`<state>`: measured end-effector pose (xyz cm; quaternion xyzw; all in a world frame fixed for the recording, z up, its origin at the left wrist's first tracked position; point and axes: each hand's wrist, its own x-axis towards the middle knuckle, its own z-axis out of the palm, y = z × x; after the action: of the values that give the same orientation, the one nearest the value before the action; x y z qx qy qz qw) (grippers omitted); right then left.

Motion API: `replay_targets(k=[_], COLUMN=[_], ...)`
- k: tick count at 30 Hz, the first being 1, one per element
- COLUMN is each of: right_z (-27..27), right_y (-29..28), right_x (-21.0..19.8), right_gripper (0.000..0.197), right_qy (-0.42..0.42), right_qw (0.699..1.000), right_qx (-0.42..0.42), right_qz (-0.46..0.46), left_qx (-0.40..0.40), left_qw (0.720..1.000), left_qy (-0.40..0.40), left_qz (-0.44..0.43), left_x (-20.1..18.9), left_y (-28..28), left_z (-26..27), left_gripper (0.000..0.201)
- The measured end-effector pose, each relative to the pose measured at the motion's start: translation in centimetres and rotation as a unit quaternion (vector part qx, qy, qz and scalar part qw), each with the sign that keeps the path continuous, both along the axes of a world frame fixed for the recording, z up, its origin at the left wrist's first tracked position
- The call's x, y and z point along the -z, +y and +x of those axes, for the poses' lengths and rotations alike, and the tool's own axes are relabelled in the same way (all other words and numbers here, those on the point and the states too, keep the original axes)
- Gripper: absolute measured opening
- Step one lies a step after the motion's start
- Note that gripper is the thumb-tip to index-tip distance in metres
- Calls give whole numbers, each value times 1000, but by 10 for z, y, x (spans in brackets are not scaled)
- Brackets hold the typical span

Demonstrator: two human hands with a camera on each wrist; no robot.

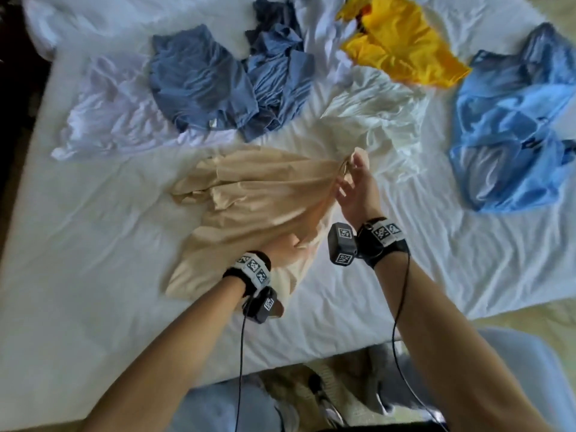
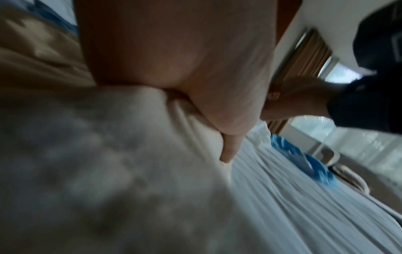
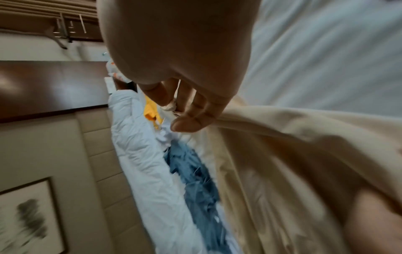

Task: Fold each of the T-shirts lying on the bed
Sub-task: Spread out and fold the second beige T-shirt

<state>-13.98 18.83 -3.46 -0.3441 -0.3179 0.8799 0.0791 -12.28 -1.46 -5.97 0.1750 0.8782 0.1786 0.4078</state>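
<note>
Left hand (image 1: 282, 244): forearm comes in from lower left, hand mostly buried in the beige T-shirt (image 1: 249, 207) near its lower right edge. Left wrist view shows the palm down on the cloth with one fingertip (image 2: 226, 157) pressed into a fold; fabric is bunched under the palm, fingers look curled into it, so it holds the shirt there. That view is blurred.

Beige T-shirt: mid-bed, nearest the person, on the white sheet (image 1: 93, 244). Partly lifted, stretched between the two hands. Long axis runs diagonally from lower left to upper right, narrowing to a gathered point at the right hand. Lower-left end fans out wide on the sheet, heavily creased, with a bunched flap toward the left. Can't tell which end is collar or hem.

Right hand (image 1: 352, 182): forearm comes in from lower right, hand raised above the sheet, palm facing left. Thumb and fingers (image 3: 195, 118) pinch the gathered end of the beige shirt; remaining fingers loosely spread.

Further back, left to right: pale lilac T-shirt (image 1: 112, 120), crumpled; grey-blue T-shirts (image 1: 224, 82) in a heap, overlapping the lilac one; white T-shirt (image 1: 383, 107) just beyond the right hand; yellow T-shirt (image 1: 402, 45) behind it; bright blue T-shirt (image 1: 511, 120) at far right. All unfolded.
</note>
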Motion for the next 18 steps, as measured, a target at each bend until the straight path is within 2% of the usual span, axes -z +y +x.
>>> replay_targets(k=[2,4,6,8,10,12,14,18], right_z=[-18,-33,-42,-42,-31,-9,15,52], right_y=[-10,-23,-34,-42,-47,-45,-41,-27], right_x=[-6,-16,-27,-42,-57,-65,-73,-98], right_gripper=[16,8,11,16,22,31,40,41], right_qy=[46,101,145,197,236,241,248,242], right_qw=[999,994,988,977,965,963,961,948], right_qx=[-14,-36,-54,-82,-110,-117,-105,-72], right_qz=[2,-7,-15,-9,15,41,63,192], left_qx=[-50,-110,-153,-178,-192,-221,-244,-237], left_qw=[996,979,955,934,911,895,892,891], left_qy=[51,119,194,265,325,332,305,284], left_qz=[53,124,166,162,164,200,226,263], left_x=[-8,-17,-28,-40,-47,-57,-68,-107], left_y=[-13,-27,-39,-48,-54,-50,-40,-5], left_z=[-21,-34,-35,-30,-20,-1,22,59], left_gripper=[32,27,30,36,29,25,30,34])
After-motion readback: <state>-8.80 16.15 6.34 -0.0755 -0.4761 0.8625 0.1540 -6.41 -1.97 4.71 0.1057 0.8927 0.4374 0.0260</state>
